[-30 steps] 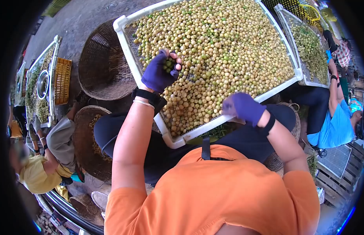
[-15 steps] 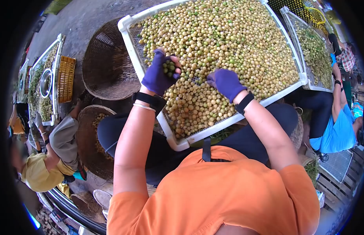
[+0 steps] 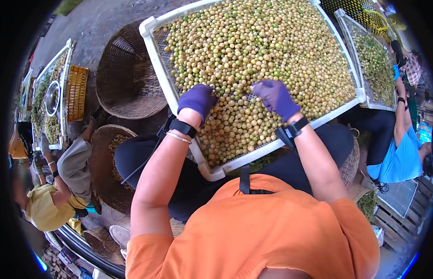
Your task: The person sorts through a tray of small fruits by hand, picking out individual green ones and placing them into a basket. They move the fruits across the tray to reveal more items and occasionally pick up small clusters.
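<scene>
A white-rimmed mesh tray (image 3: 157, 58) lies tilted across my knees, heaped with small round yellow-green fruits (image 3: 267, 42). My left hand (image 3: 198, 100), in a purple fingerless-style glove, is closed with its back up over the tray's near left part. Its palm, where green fruits showed half a second ago, is hidden now. To its right, my right hand (image 3: 276, 98), gloved in purple too, hovers low over the fruits with fingers curled and thumb and forefinger near each other. Whatever it pinches, if anything, cannot be made out.
A large woven basket (image 3: 107, 74) stands left of the tray, and a second basket (image 3: 102, 162) with fruits sits below it. Further left, a person in yellow (image 3: 49, 207) sits by another tray. At right, a person in blue (image 3: 398, 158) sits near a fruit-filled tray (image 3: 372, 65).
My left hand has moved down towards me and turned its back up, hiding the green fruits in its palm. My right hand has shifted slightly right, its back more towards the camera.
</scene>
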{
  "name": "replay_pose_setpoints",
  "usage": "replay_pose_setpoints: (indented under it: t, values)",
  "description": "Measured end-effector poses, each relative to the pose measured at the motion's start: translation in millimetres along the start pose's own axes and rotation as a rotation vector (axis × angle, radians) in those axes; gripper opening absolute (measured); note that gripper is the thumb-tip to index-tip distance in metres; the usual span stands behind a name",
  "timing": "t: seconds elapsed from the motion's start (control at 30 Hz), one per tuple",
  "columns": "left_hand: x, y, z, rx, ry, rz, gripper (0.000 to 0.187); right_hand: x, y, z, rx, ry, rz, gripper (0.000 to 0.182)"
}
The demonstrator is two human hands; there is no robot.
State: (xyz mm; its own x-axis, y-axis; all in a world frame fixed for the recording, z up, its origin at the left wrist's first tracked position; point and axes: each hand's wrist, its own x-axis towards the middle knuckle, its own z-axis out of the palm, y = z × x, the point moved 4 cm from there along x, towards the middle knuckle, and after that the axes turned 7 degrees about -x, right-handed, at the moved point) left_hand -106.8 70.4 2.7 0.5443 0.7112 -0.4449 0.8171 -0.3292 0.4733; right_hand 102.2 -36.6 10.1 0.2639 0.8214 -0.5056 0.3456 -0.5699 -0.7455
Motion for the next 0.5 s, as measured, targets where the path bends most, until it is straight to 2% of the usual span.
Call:
replay_pose_setpoints:
  t: [0.03, 0.1, 0.13, 0.17, 0.27, 0.3, 0.4, 0.43, 0.5]
  values:
    - [0.2, 1.5, 2.3, 0.064, 0.023, 0.018, 0.027, -5.2, 3.9, -5.2, 0.434, -0.128, 0.023, 0.022]
    - [0.9, 1.4, 7.2, 0.202, 0.071, 0.052, 0.025, -3.2, 3.6, -5.9, 0.906, -0.224, -0.003, 0.022]
    - [0.7, 0.0, 8.5, 0.176, 0.093, 0.054, 0.025, -1.9, 4.4, -5.3, 1.146, -0.270, -0.015, 0.023]
    - [0.5, 0.4, 7.7, 0.152, 0.116, 0.059, 0.025, 1.2, 7.2, -6.3, 1.083, -0.190, -0.001, 0.023]
    - [2.4, -4.7, 0.4, -0.033, 0.081, 0.017, 0.025, 7.0, 7.0, -2.9, 0.511, -0.006, -0.048, 0.021]
    - [3.4, -9.3, -3.2, -0.112, 0.051, -0.008, 0.025, 10.4, 4.5, -0.5, 0.235, 0.022, -0.132, 0.020]
    - [3.9, -32.0, -16.1, -0.369, 0.252, -0.025, 0.025, 22.3, -0.8, 16.7, -0.591, 0.099, -0.376, 0.018]
    - [5.9, -39.7, -20.0, -0.391, 0.293, -0.044, 0.025, 21.4, -2.2, 21.9, -0.778, 0.114, -0.482, 0.018]
    - [5.0, -42.2, -28.0, -0.436, 0.341, -0.072, 0.025, 22.7, -2.9, 29.2, -0.954, 0.091, -0.470, 0.018]
